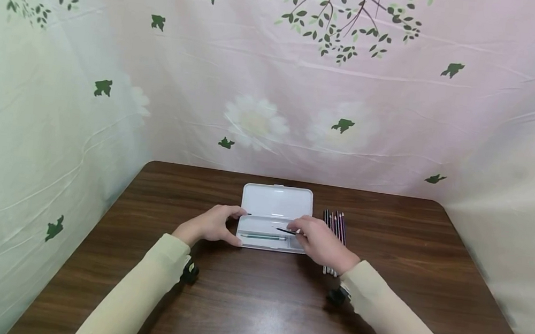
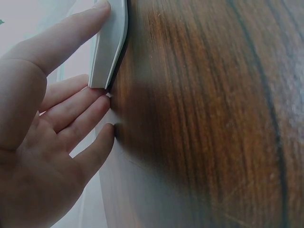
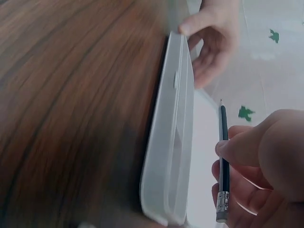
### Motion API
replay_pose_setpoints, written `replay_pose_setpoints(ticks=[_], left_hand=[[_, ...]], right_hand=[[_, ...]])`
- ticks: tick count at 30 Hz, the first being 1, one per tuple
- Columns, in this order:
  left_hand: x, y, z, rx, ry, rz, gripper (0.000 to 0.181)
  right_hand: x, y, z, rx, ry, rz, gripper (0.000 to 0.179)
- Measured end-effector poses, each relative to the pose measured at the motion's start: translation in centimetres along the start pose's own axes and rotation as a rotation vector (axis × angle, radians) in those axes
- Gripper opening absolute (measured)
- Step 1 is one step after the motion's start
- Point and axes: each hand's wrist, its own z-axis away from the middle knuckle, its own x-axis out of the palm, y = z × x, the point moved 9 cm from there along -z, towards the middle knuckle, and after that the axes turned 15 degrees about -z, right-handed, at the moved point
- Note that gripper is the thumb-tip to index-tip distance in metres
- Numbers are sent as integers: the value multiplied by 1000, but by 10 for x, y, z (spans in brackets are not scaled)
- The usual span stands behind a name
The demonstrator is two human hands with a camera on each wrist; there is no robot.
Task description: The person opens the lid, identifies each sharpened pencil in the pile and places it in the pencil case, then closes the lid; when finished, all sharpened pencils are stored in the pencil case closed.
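A white pencil case (image 1: 277, 202) lies open on the table, its lid tipped back to the far side. One greenish pencil (image 1: 261, 237) rests in its near compartment. My left hand (image 1: 213, 223) grips the case's left end, thumb at the near corner and fingers around the far side. Over the right part of the case, my right hand (image 1: 322, 242) pinches a dark pencil (image 3: 224, 137) between thumb and fingers. That pencil has a sharpened tip, a silver band and a grey eraser; in the head view its tip points left.
Several dark pencils (image 1: 337, 225) lie side by side just right of the case, partly hidden by the right hand and wrist. Brown wood-grain table (image 1: 254, 305) spreads around. A printed cloth (image 1: 199, 74) with leaves and flowers hangs behind and at both sides.
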Motion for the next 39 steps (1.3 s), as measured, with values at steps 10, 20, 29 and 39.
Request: replay_pose_setpoints(ticks=[10,20,29,39], left_hand=[[0,0,1,-4,-4,8,86],[0,1,0,17,2,8,84],[-1,1,-1,30,12,9,84],[-1,1,2,-1,-4,10,84]], right_hand=[[40,-12,-21,16,-109,-26,24],[61,-19,-33,-24,-143,-63,23],[65,-20,-39,-27,-141,-81,23],[47,-9,-27,25,-93,-59,18]])
